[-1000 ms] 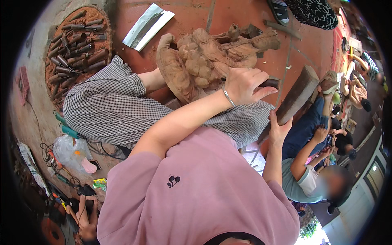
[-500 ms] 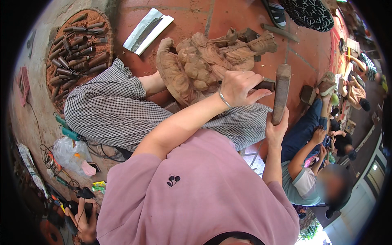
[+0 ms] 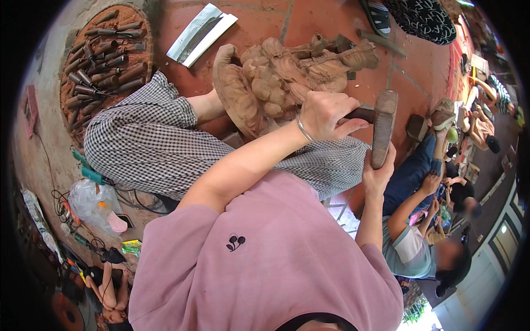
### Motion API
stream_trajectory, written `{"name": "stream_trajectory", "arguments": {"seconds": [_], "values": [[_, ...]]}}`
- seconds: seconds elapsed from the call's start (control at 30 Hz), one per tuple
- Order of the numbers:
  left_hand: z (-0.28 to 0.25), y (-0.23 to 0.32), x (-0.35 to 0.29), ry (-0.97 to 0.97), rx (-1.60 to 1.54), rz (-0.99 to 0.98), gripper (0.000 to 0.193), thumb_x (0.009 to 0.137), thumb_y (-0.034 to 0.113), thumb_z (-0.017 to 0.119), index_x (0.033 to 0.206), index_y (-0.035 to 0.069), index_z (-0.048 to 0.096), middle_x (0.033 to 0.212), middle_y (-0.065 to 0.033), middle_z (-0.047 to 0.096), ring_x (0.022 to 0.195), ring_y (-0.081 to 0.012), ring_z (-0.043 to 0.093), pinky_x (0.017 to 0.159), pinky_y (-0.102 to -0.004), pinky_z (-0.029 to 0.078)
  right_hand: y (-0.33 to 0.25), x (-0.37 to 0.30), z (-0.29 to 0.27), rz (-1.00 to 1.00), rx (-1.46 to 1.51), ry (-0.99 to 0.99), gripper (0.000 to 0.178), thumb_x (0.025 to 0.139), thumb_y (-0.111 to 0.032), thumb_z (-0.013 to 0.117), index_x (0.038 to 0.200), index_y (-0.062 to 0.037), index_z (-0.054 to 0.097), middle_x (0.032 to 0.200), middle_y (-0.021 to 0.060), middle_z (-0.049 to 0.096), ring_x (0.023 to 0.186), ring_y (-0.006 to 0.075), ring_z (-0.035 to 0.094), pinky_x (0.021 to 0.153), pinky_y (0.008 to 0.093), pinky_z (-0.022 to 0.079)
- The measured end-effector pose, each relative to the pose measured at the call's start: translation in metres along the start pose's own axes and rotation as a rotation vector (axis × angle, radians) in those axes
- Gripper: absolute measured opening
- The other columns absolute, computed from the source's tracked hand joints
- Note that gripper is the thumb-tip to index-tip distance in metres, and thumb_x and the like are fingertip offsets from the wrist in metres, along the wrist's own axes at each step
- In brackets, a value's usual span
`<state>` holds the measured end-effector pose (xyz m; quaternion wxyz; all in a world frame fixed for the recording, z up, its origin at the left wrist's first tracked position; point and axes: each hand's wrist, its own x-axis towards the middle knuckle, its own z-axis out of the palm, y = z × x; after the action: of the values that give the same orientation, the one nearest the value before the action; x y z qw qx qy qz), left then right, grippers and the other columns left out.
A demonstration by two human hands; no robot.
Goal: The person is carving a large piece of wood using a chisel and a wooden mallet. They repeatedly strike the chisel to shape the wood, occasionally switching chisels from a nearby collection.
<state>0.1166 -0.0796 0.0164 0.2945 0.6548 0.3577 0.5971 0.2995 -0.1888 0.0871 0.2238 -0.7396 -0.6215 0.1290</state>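
Observation:
My left hand (image 3: 327, 116), with a metal bangle at the wrist, is closed round the dark handle of a chisel (image 3: 362, 114). The handle points right, and the blade is hidden behind the hand. A block-like wooden mallet (image 3: 385, 121) is gripped at its lower end by my right hand (image 3: 379, 171). Its upper part meets the chisel's butt end, though whether they touch I cannot tell. Just beyond my left hand lies a brown carved wooden sculpture (image 3: 270, 83) with rounded lumps and flowing folds, beside my bent legs.
At the far left, a round tray (image 3: 144, 27) of wood shavings holds several chisels (image 3: 105, 60). White paper (image 3: 201, 36) with a dark strip lies on the red tiles. A plastic bag (image 3: 94, 204) and cables sit at left. Another person (image 3: 411, 243) sits close on my right.
The mallet has shifted slightly right and tilted, its head now overlapping the chisel's butt end. My left hand keeps its grip, and the sculpture appears slightly higher in view.

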Motion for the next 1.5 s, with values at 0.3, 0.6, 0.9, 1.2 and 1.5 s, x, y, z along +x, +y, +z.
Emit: {"name": "stream_trajectory", "arguments": {"seconds": [0.3, 0.6, 0.9, 1.2, 1.5], "values": [[0.002, -0.003, 0.001, 0.034, 0.031, -0.004, 0.035, 0.078, 0.043, 0.071, 0.069, 0.011, 0.059, 0.054, -0.0022, 0.053, 0.048, -0.0205, 0.057, 0.044, -0.0316, 0.042, -0.006, 0.002, 0.002, 0.111, 0.08, 0.013, 0.038, 0.081, 0.001, 0.066, 0.116, -0.0006, 0.052, 0.1, 0.0136, 0.062, 0.092, 0.0247, 0.063, 0.083, 0.0325, 0.048], [0.001, -0.005, 0.0, 0.041, 0.042, 0.002, 0.037, 0.078, 0.043, 0.071, 0.069, 0.01, 0.058, 0.055, -0.0032, 0.053, 0.049, -0.0216, 0.057, 0.045, -0.0329, 0.042, 0.008, 0.0, 0.0, 0.14, 0.18, 0.037, 0.043, 0.084, 0.0, 0.065, 0.124, 0.0006, 0.05, 0.097, 0.0103, 0.062, 0.088, 0.0176, 0.061, 0.081, 0.029, 0.047], [0.001, -0.004, -0.002, 0.051, 0.038, -0.02, 0.036, 0.079, 0.044, 0.071, 0.071, 0.01, 0.06, 0.056, -0.0038, 0.053, 0.05, -0.0221, 0.058, 0.045, -0.0326, 0.044, 0.016, -0.006, 0.002, 0.254, 0.342, 0.053, 0.034, 0.083, -0.002, 0.066, 0.114, -0.0003, 0.05, 0.093, 0.0075, 0.059, 0.084, 0.0151, 0.058, 0.079, 0.0293, 0.048], [-0.004, 0.019, -0.006, -0.017, 0.06, -0.021, 0.034, 0.074, 0.039, 0.076, 0.088, 0.009, 0.067, 0.069, -0.0055, 0.063, 0.06, -0.0228, 0.062, 0.053, -0.0323, 0.049, 0.011, -0.008, 0.003, 0.307, 0.307, -0.021, 0.037, 0.083, -0.001, 0.066, 0.117, -0.0004, 0.051, 0.089, 0.0041, 0.057, 0.084, 0.0144, 0.056, 0.08, 0.0292, 0.046], [-0.005, 0.015, 0.002, -0.045, 0.026, -0.018, 0.031, 0.076, 0.036, 0.074, 0.087, 0.008, 0.067, 0.068, -0.0051, 0.063, 0.057, -0.022, 0.062, 0.051, -0.0319, 0.047, 0.021, -0.009, 0.001, 0.273, 0.382, 0.032, 0.045, 0.083, 0.003, 0.067, 0.125, 0.0021, 0.049, 0.089, 0.0031, 0.058, 0.076, 0.0098, 0.055, 0.067, 0.0233, 0.046]]}}
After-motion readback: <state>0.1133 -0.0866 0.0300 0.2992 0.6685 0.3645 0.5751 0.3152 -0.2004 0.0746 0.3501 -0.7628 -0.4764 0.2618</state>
